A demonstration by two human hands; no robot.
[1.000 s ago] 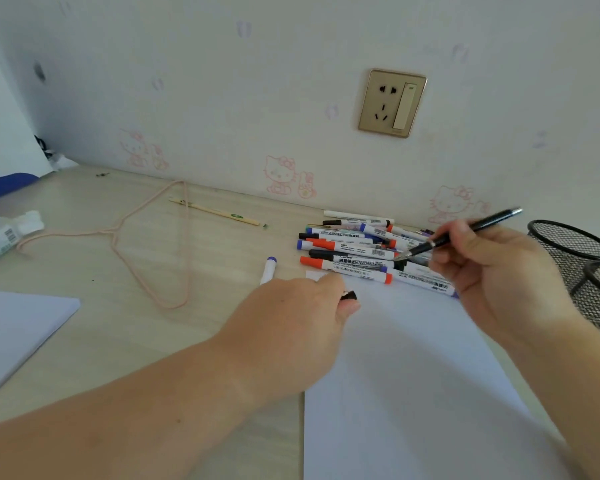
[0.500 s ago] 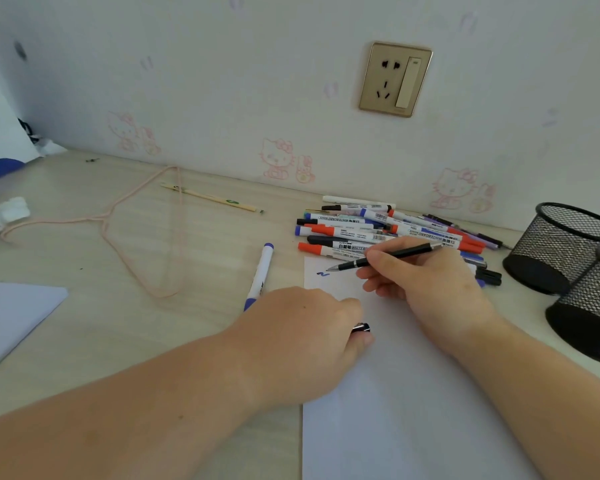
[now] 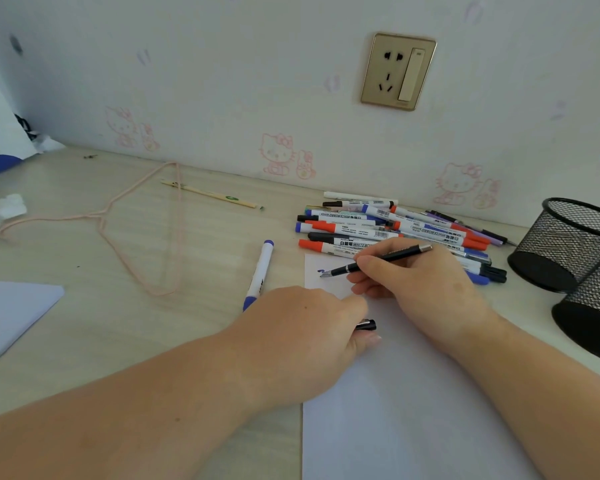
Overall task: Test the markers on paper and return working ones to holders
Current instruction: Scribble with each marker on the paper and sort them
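The right hand (image 3: 426, 289) pinches a thin black pen (image 3: 378, 260) in the centre right of the frame, its tip touching the sheet of paper (image 3: 413, 410) just beside a small blue mark (image 3: 321, 271). The left hand (image 3: 302, 337) rests on the left edge of the paper with fingers curled around a small black cap (image 3: 367, 324); most of the cap is hidden. Above the hands lies a pile of markers (image 3: 378, 225), partly covered by the right hand. One blue marker (image 3: 258, 274) lies alone to the left. Two black mesh holders (image 3: 568, 244) stand at the right edge, the nearer one cut off.
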